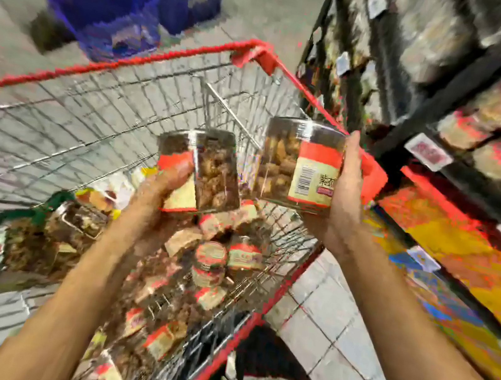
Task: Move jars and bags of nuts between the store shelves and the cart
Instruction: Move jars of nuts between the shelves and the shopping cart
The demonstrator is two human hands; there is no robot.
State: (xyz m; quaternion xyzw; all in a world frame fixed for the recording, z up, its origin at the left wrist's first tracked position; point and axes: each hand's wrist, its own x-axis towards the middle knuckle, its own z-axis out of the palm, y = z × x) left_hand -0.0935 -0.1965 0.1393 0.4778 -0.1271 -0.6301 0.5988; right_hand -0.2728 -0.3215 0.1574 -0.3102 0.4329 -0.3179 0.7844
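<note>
Each of my hands holds a clear jar of brown nuts with a red and cream label, both above the wire cart (152, 54). My left hand (160, 188) grips the tilted left jar (210, 166) from below. My right hand (346, 196) grips the upright right jar (294, 160) by its side, close to the cart's right rim. Beneath them, several more jars (214, 260) and a green-edged bag of nuts (32, 239) lie in the cart. The picture is blurred by motion.
Dark store shelves (462, 102) with packed nuts and white price tags rise on the right, close beside the cart. Blue baskets (131, 4) stand on the floor beyond the cart's far rim. Grey tiled floor (332, 329) runs between cart and shelves.
</note>
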